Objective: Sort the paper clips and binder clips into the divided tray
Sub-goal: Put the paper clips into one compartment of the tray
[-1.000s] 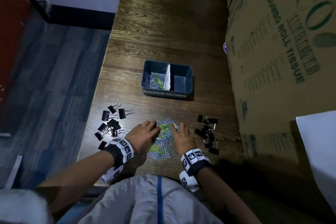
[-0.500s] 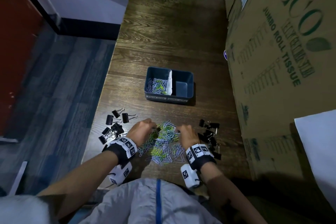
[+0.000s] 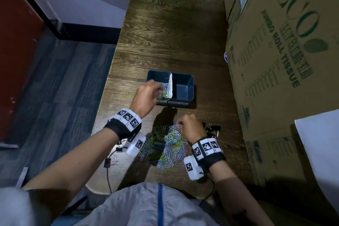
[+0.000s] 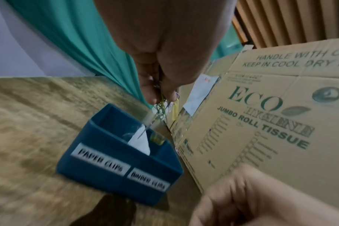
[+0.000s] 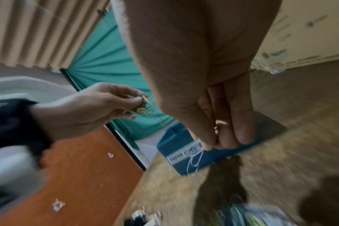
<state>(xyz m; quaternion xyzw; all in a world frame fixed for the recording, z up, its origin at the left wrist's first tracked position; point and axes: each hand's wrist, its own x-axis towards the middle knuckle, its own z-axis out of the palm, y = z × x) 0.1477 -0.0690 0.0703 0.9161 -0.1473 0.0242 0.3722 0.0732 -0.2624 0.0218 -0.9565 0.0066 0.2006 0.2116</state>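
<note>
A blue divided tray [image 3: 189, 86] [image 4: 99, 154] [image 5: 172, 145] stands mid-table, labelled for paper clips on its left side and binder clips on its right, with a white divider. My left hand [image 3: 146, 95] [image 4: 161, 93] hovers over the left compartment, pinching a bunch of coloured paper clips [image 4: 162, 110] [image 5: 143, 107]. My right hand [image 3: 189, 128] [image 5: 219, 142] pinches a few pale paper clips [image 5: 194, 160] just above the loose paper clip pile [image 3: 165, 145]. Black binder clips lie at the right [image 3: 212, 128] and at the left [image 3: 111, 159] of the pile.
A large cardboard box [image 3: 286, 60] printed with tissue lettering walls off the table's right side. The table's left edge [image 3: 104, 97] drops to a grey floor. A green curtain [image 4: 87, 45] hangs beyond the far end. Bare wood stretches behind the tray.
My left hand has lifted a bunch of paper clips from the pile and carried it forward over the tray's left compartment. My right hand has risen slightly with a few clips pinched.
</note>
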